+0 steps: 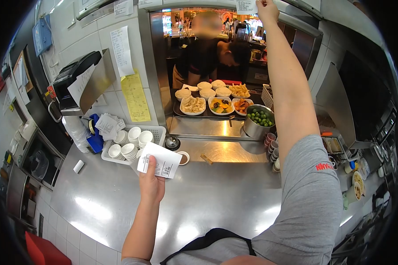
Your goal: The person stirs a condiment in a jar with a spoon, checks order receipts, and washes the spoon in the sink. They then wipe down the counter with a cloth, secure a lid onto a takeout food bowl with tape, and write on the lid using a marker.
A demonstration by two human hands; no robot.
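Observation:
My left hand is closed on white printed order slips, thumb across their face, above the steel counter. Stretched up to the top of the serving window, my right hand pinches the edge of another printed order slip, which hangs at the upper frame. Part of that slip lies beyond the picture's top edge. Just behind the left hand's slips are a small cup of brown sauce and a steel call bell.
A grey basket holds stacked white cups. In the window stand a tray of filled bowls and a steel pot of green limes. A person bends over behind it. A receipt printer hangs at left.

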